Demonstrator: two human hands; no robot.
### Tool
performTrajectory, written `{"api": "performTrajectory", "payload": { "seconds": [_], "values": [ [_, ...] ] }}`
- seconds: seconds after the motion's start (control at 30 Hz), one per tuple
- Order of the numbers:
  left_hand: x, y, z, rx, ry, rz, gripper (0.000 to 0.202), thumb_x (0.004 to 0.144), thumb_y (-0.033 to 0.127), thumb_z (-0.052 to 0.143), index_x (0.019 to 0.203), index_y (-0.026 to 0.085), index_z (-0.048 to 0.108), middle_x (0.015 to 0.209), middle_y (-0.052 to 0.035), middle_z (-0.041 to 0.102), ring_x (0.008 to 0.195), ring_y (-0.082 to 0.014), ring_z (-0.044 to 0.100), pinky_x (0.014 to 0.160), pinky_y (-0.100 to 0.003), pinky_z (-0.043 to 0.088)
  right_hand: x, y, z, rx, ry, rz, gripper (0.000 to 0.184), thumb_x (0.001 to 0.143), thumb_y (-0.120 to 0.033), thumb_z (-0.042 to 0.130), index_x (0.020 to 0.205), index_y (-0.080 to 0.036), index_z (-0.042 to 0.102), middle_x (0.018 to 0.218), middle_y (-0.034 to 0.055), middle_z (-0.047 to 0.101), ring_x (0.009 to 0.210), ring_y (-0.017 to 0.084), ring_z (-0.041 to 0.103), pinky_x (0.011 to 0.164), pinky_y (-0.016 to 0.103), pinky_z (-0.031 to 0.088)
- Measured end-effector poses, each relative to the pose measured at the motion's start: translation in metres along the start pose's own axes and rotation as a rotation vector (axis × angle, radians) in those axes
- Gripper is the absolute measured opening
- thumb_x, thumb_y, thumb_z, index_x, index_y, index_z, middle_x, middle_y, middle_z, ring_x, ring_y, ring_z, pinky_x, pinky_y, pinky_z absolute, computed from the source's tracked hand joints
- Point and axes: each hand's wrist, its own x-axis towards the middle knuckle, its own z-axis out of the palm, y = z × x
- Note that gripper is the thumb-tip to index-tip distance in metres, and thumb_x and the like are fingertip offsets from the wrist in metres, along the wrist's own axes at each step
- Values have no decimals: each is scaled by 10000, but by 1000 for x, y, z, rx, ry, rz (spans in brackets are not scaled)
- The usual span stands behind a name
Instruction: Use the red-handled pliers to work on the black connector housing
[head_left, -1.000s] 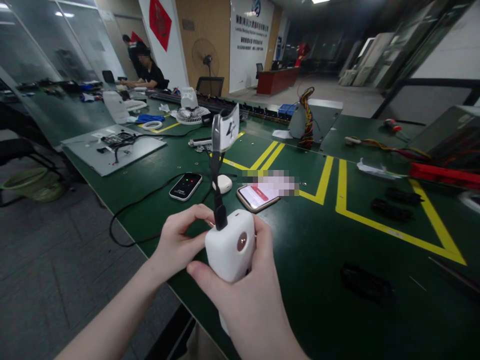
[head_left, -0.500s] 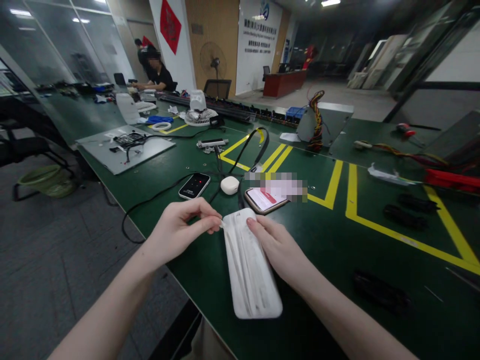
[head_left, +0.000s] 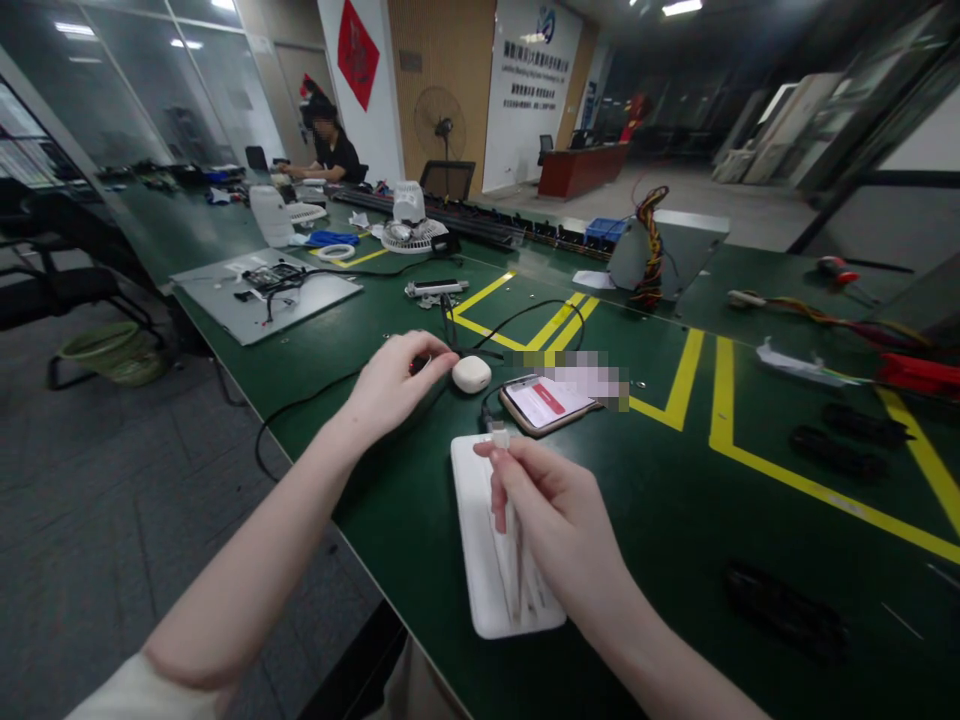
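Note:
My right hand (head_left: 551, 490) pinches a white cable (head_left: 510, 560) near its plug (head_left: 499, 434), above a white power bank (head_left: 472, 590) that lies on the green table. The rest of the cable runs down over the power bank. A dark cable end (head_left: 487, 418) shows just behind the plug; whether they touch I cannot tell. My left hand (head_left: 401, 385) is over a black device, mostly hidden, with its finger and thumb tips closed beside a cream earbud case (head_left: 471, 375). What those fingertips hold is hidden. A phone (head_left: 551, 400) with a lit screen lies behind my right hand.
Black cables (head_left: 517, 325) loop behind the case. A grey panel (head_left: 262, 295) with electronics lies at left, a white fan (head_left: 411, 225) farther back. At right are a metal box (head_left: 675, 250) with bundled wires and black coiled cables (head_left: 787, 610). A person (head_left: 334, 150) sits far back.
My left hand has left the power bank and moved up to the earbud case. My right hand has lifted the cable's plug end off the power bank. The black cable loop lies lower.

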Motion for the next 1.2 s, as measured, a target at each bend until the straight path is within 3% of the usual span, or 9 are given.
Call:
{"api": "performTrajectory", "payload": {
  "seconds": [0.1, 0.23, 0.43, 0.53, 0.63, 0.7, 0.8, 0.97, 1.2],
  "values": [
    [16, -45, 4, 362, -82, -188, 636, 780, 473, 706, 1268, 100, 541, 1290, -201, 540, 1157, -383, 514, 956, -474, 426, -3, -3, 2, 108, -17, 57, 307, 935, -411, 473, 1040, -203, 673, 590, -30, 552, 528, 125, 526, 600, 294, 459],
    [17, -66, 7, 323, -119, -173, 843, 731, 391, 741, 1432, 102, 372, 1330, -194, 461, 1182, -358, 517, 989, -444, 431, -7, -5, 4, 137, -19, 38, 382, 949, -447, 446, 1134, -177, 645, 545, -46, 531, 500, 105, 493, 567, 260, 442],
    [-33, 0, -11, 12, 105, 315, 759, 750, 181, 683, 1441, 253, 377, 1252, -92, 495, 1158, -266, 504, 999, -433, 435, -26, -11, 6, 55, -14, 25, 393, 957, -443, 429, 1205, -192, 601, 510, -51, 522, 456, 105, 489, 456, 212, 407],
    [-56, 28, -19, -38, 140, 573, 720, 733, 143, 724, 1384, 250, 435, 1241, -98, 490, 1136, -246, 504, 936, -377, 470, -41, -13, 5, -80, 83, -115, 332, 949, -395, 456, 1178, -225, 625, 548, -33, 556, 469, 112, 522, 432, 208, 403],
    [-63, 36, -18, -180, 223, 644, 667, 674, 180, 814, 1262, 248, 507, 1165, -78, 503, 1089, -231, 515, 868, -336, 498, -54, -14, 5, -194, 211, -277, 269, 936, -335, 480, 1114, -249, 663, 665, -6, 633, 476, 103, 542, 517, 230, 477],
    [-62, 39, -13, -390, 289, 516, 675, 623, 200, 859, 1195, 266, 507, 1132, -56, 507, 1016, -207, 545, 801, -304, 517, -56, -13, 3, -262, 229, -312, 246, 931, -311, 489, 1076, -245, 678, 688, -2, 640, 481, 100, 551, 549, 229, 500],
    [-56, 52, -7, -903, 340, 102, 631, 658, 303, 851, 1157, 276, 467, 1000, -4, 544, 740, -113, 568, 608, -206, 511, -53, -12, 3, -350, 146, -283, 248, 934, -307, 487, 1048, -217, 688, 573, -22, 571, 459, 105, 537, 467, 202, 460],
    [-48, 82, -5, -1468, 252, -485, 435, 755, 398, 789, 1038, 180, 540, 737, 32, 570, 549, -58, 572, 506, -122, 506, -45, -15, 11, -385, 46, -307, 297, 929, -284, 490, 1136, -185, 679, 574, -12, 609, 455, 112, 539, 420, 205, 417],
    [-52, 90, 2, -1498, 336, -552, 270, 845, 200, 705, 1086, 162, 590, 944, -37, 694, 805, -140, 714, 708, -193, 602, -45, -20, 16, -359, 9, -297, 241, 937, -259, 475, 984, -195, 703, 690, 16, 673, 597, 125, 614, 446, 199, 395]
  ]
}}
